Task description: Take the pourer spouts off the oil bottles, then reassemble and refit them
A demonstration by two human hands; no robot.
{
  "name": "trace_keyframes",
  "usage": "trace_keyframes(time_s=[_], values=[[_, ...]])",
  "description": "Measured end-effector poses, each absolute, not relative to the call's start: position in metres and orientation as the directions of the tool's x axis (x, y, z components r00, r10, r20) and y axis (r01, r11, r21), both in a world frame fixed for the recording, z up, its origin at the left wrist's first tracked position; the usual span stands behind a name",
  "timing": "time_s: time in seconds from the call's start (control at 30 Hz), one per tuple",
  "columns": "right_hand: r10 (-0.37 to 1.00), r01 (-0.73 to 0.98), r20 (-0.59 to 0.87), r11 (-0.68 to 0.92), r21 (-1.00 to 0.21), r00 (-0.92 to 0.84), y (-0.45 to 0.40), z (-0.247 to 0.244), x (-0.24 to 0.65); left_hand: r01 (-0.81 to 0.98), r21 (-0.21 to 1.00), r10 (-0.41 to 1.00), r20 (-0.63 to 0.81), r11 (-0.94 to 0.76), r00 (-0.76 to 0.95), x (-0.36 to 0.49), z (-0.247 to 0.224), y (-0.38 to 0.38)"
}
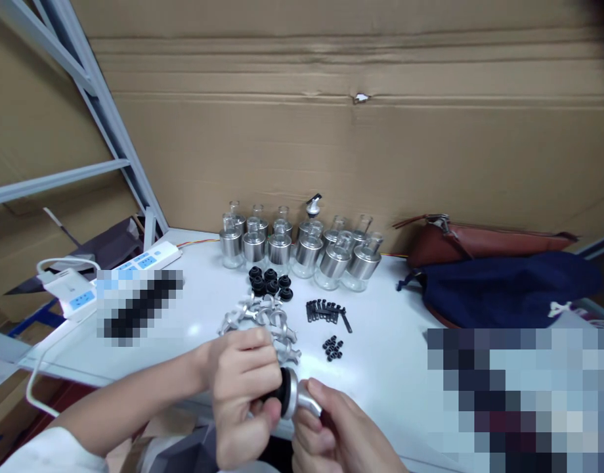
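Head view: silver spout (308,401) lies right of black stopper (285,394), axis roughly sideways; left hand (243,387) clamped on stopper, right hand (339,424) on spout.

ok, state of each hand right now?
Left hand: closed, holding the black stopper.
Right hand: closed, holding the silver spout.

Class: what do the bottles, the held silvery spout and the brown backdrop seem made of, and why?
Bottles: see-through and glossy, probably glass; their grey sleeves look like satin metal, with streaked highlights. Silvery spout: bright sheen suggests metal, perhaps coated plastic. Brown backdrop: matte, creased and torn like cardboard.
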State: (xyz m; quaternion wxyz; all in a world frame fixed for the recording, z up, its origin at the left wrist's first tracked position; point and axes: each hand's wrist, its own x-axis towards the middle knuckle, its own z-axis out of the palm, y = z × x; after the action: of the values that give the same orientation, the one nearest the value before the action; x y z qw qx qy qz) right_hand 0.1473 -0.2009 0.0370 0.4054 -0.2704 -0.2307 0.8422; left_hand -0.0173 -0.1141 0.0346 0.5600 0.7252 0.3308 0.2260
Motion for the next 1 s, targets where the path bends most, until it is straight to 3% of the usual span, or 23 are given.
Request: trace_keyframes(time_s=[0.1, 0.2, 0.23, 0.3, 0.37, 0.5, 0.63, 0.8, 0.93, 1.0], values=[[0.807, -0.604, -0.292, -0.581, -0.545, -0.513, -0.202, 0.042, 0.16, 0.335, 0.871, 0.751, 0.057, -0.36, 0.658, -0.022, 0.037, -0.082], [0.961, -0.595, -0.248, -0.273, -0.756, -0.127, -0.2, 0.043, 0.181, 0.449, 0.716, 0.754, 0.162, -0.534, 0.637, -0.025, 0.048, -0.04], [0.984, -0.495, -0.18, -0.157, -0.855, -0.002, -0.199, 0.041, 0.187, 0.48, 0.666, 0.75, 0.185, -0.571, 0.635, -0.027, 0.051, -0.028], [0.997, -0.19, -0.033, -0.018, -0.982, 0.076, -0.193, 0.035, 0.196, 0.523, 0.595, 0.745, 0.207, -0.611, 0.634, -0.031, 0.054, -0.009], [0.997, 0.115, 0.067, 0.062, -0.991, 0.043, -0.188, 0.027, 0.2, 0.57, 0.496, 0.731, 0.223, -0.655, 0.645, -0.035, 0.052, 0.004], [0.974, 0.498, 0.224, 0.212, -0.841, -0.038, -0.185, 0.016, 0.204, 0.601, 0.426, 0.723, 0.227, -0.676, 0.652, -0.042, 0.04, 0.018], [0.881, 0.639, 0.43, 0.448, -0.625, -0.197, -0.189, 0.009, 0.208, 0.593, 0.409, 0.699, 0.184, -0.694, 0.691, -0.051, 0.027, 0.029], [0.853, 0.79, 0.407, 0.483, -0.377, -0.327, -0.186, -0.005, 0.197, 0.585, 0.398, 0.673, 0.121, -0.706, 0.73, -0.054, 0.007, 0.041], [0.828, 0.861, 0.404, 0.483, -0.158, -0.39, -0.18, -0.016, 0.183, 0.57, 0.409, 0.669, 0.15, -0.713, 0.728, -0.048, -0.005, 0.046], [0.82, 0.874, 0.416, 0.473, -0.108, -0.392, -0.179, -0.017, 0.179, 0.559, 0.419, 0.666, 0.168, -0.716, 0.727, -0.049, -0.007, 0.045]])
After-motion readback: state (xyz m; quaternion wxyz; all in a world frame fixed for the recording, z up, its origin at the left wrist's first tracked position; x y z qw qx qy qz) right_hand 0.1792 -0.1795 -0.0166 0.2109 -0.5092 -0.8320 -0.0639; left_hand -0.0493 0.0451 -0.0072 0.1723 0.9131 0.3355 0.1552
